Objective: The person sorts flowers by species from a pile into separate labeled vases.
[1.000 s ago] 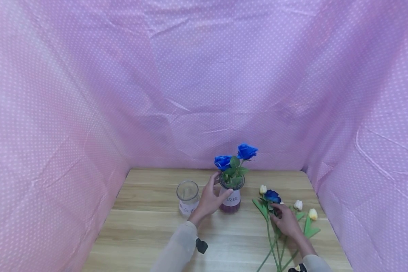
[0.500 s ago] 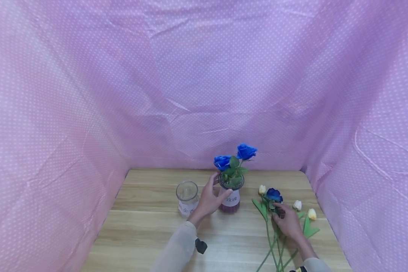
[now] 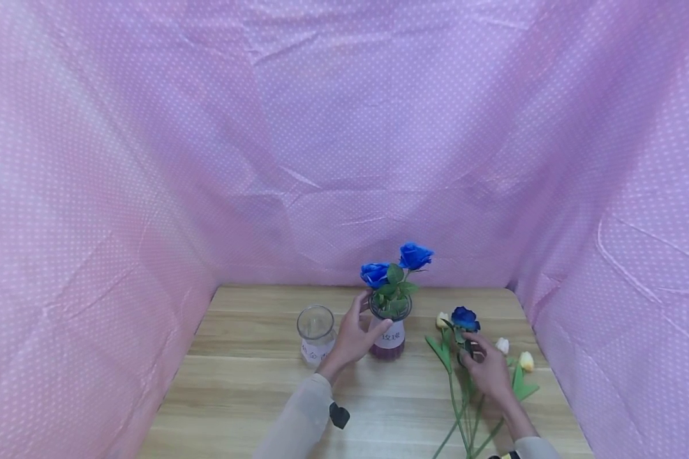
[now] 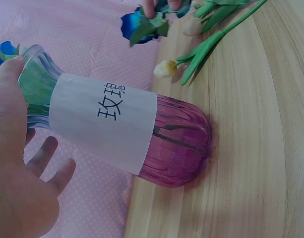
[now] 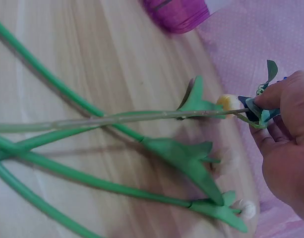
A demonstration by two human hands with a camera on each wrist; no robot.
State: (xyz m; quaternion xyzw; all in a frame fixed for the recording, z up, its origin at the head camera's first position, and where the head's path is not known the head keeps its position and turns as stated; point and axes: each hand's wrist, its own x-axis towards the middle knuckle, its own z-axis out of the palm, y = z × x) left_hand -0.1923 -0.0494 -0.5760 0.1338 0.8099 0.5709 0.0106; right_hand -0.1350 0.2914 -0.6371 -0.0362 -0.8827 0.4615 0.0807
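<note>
My left hand [image 3: 353, 338] grips the neck of a glass vase [image 3: 388, 349], thumb in front and a finger behind. The vase stands upright, purple at the bottom, with a white label [image 4: 107, 119]. Two blue roses [image 3: 416, 256] with green leaves rise from its mouth. To the right, my right hand [image 3: 489, 373] pinches another blue rose [image 3: 465, 319] by the stem just below its bloom. In the right wrist view its thin stem [image 5: 142, 116] runs over the tulip stems, and its bloom is mostly hidden behind the hand.
Several white and yellow tulips [image 3: 527, 361] lie with crossed green stems on the wooden table [image 3: 235, 395] around the right hand. A second glass vase [image 3: 316, 326] with a label stands left of the gripped one. Pink dotted cloth [image 3: 344, 127] walls the table in.
My right hand has raised the blue rose a little, its bloom moving up and slightly right in the head view. My left hand keeps its grip on the vase.
</note>
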